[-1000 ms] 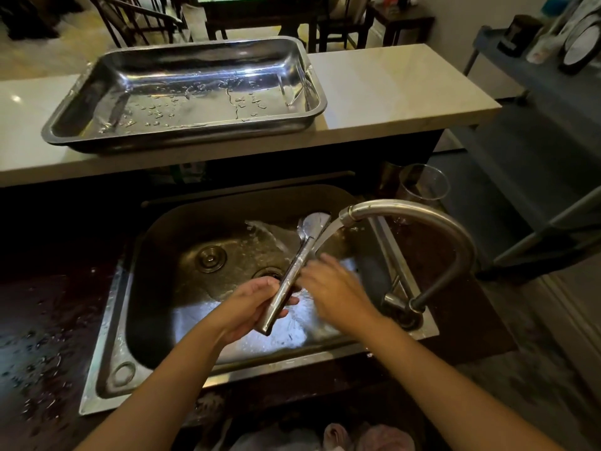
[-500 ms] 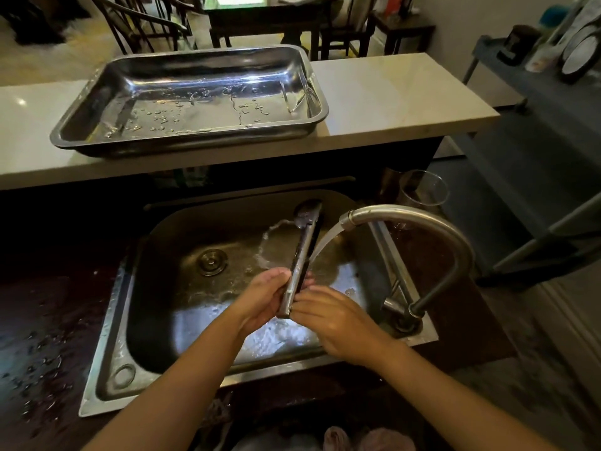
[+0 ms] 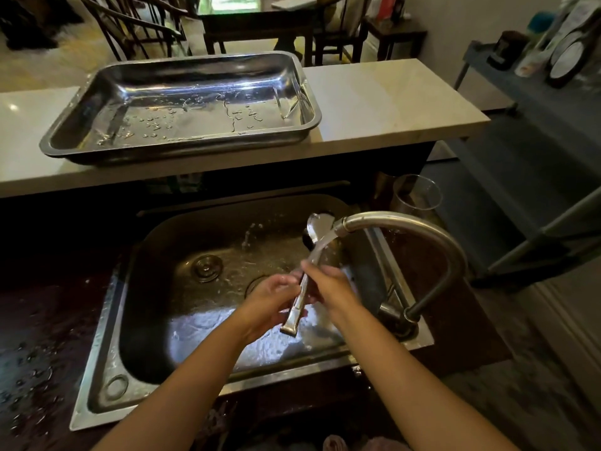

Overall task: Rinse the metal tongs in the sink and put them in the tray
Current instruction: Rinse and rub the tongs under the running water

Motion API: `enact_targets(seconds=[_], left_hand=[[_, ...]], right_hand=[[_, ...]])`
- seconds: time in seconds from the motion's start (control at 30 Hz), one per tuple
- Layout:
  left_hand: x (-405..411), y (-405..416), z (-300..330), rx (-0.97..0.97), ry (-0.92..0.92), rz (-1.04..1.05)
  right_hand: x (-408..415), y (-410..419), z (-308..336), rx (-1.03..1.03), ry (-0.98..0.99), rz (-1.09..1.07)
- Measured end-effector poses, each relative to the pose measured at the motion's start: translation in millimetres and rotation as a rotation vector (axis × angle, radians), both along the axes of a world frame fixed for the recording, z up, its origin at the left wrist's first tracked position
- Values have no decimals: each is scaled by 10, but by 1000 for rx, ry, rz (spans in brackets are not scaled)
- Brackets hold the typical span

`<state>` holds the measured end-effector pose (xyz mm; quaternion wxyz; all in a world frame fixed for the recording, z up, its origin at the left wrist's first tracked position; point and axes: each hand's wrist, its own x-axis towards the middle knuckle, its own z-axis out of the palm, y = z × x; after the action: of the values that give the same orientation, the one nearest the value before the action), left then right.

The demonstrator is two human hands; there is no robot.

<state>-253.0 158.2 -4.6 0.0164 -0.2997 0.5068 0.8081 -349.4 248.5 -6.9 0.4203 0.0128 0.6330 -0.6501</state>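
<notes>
The tray (image 3: 182,105) sits on the counter (image 3: 383,102) behind the sink (image 3: 107,323).

both hands (image 3: 305,294) gripping tongs (image 3: 304,284) under faucet (image 3: 406,222) stream, over sink (image 3: 107,323)

The tongs (image 3: 308,271) are tilting differently than half a second ago: their spoon-shaped tip, dark and edge-on then, is now turning its bright face up, well above the grip and right beside the faucet (image 3: 403,229) spout. The hinge end is now sticking out below the grip instead of sitting hidden between the palms. The right hand (image 3: 328,284) is sliding up the handle, its fingers now pinching above the left hand (image 3: 273,297), which is cradling the lower stretch.
</notes>
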Motion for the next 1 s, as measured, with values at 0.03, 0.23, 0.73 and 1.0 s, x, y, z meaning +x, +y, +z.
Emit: enact_targets(seconds=[0.03, 0.23, 0.73, 1.0], left_hand=[[32, -13, -8, -7, -33, -18], [322, -93, -87, -29, -179, -139], [531, -220, -12, -16, -169, -260], [544, -257, -24, 25, -175, -231]], right_hand=[[40, -12, -41, 4, -4, -4], [196, 10, -303, 58, -71, 78], [-409, -109, -330, 328, 443, 7], [-360, -220, -290, 344, 480, 12]])
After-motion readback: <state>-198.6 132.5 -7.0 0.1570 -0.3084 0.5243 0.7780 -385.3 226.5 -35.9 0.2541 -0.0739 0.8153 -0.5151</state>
